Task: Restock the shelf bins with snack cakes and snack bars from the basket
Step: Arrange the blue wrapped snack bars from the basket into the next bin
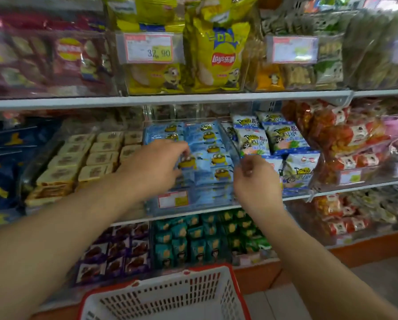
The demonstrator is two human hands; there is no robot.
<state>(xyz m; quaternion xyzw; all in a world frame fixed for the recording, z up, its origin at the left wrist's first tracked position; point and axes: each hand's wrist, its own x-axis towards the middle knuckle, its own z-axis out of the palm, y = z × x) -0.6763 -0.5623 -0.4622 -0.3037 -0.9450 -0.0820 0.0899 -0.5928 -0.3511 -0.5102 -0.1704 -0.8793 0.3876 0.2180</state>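
A clear shelf bin (228,144) on the middle shelf holds several light-blue snack cake packets (207,144) with a yellow cartoon figure. My left hand (154,167) reaches into the bin's front left, and its fingers pinch one blue packet (188,161) lying on the stack. My right hand (255,179) hovers at the bin's right front corner with loosely curled fingers and holds nothing. The white basket (170,296) with a red rim sits at the bottom centre; its contents are out of view.
Beige snack bars (96,155) fill the bin to the left, white and blue packets (276,144) the bin to the right. Chip bags (216,54) stand on the upper shelf. Teal (193,241) and purple packets (117,250) fill the lower shelf.
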